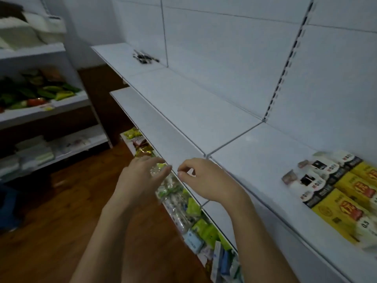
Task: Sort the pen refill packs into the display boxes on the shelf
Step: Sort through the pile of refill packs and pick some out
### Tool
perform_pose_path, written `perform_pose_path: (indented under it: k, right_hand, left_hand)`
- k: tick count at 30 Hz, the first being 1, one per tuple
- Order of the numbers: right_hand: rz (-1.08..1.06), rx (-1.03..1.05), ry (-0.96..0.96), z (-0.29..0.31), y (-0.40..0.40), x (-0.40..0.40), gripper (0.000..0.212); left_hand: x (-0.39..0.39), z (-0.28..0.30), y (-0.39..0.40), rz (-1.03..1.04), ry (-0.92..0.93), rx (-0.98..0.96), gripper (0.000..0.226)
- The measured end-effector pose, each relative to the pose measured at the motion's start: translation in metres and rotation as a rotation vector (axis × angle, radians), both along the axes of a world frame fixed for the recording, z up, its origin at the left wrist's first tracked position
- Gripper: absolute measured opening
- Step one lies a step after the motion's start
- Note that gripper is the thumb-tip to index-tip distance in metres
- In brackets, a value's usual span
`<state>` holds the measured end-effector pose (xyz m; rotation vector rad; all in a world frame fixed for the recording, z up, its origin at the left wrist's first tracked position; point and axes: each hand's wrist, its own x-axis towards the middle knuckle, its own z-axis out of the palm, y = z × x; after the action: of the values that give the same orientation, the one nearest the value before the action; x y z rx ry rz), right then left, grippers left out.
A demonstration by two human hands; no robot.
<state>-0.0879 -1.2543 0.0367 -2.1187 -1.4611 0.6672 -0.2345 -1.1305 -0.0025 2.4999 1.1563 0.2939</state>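
Room: I see a dim shop aisle with a wooden floor (61, 211) and white shelving on both sides.
Main shelf (183, 103): a white tier runs from far left to near right, mostly bare, with a seam where two boards meet near my hands.
Display boxes (346, 193): they sit at the near right end of that tier — yellow boxes with red print beside black-and-white ones, packed side by side and touching. The picture is blurred there, so I can't read the contents.
Refill packs: I can't pick out single packs; a small dark cluster of pens (145, 56) lies on the far part of the tier, well apart from the boxes.
Left hand (140, 176): fingers loosely extended, with something clear and crinkly — a small plastic wrapper (156, 170) — showing against the fingers; I cannot tell whether it is gripped.
Right hand (206, 178): thumb and forefinger pinched together just at the front lip of the lower shelf (163, 131); whatever they hold is too small to make out.
Open room: bare board lies between my hands and the boxes.
Bottom tier: colourful snack packets (195, 219) crowd the tier below my hands.
Far left rack (40, 111): green packets and pale stacked goods.
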Motion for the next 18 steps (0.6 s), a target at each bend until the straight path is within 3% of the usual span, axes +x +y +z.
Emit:
perform_pose_path:
  k: [5, 12, 18]
  right_hand:
    - [0.112, -0.212, 0.019, -0.027, 0.08, -0.056, 0.033]
    - [0.108, -0.208, 0.061, -0.044, 0.181, -0.11, 0.018]
    - [0.074, -0.217, 0.069, -0.042, 0.273, -0.11, 0.02]
  left_hand:
    - [-0.074, -0.03, 0.07, 0.061, 0.107, -0.115, 0.052]
    - [-0.157, -0.06, 0.165, 0.136, 0.217, -0.257, 0.041]
    - [-0.17, -0.054, 0.262, 0.183, 0.167, -0.323, 0.039]
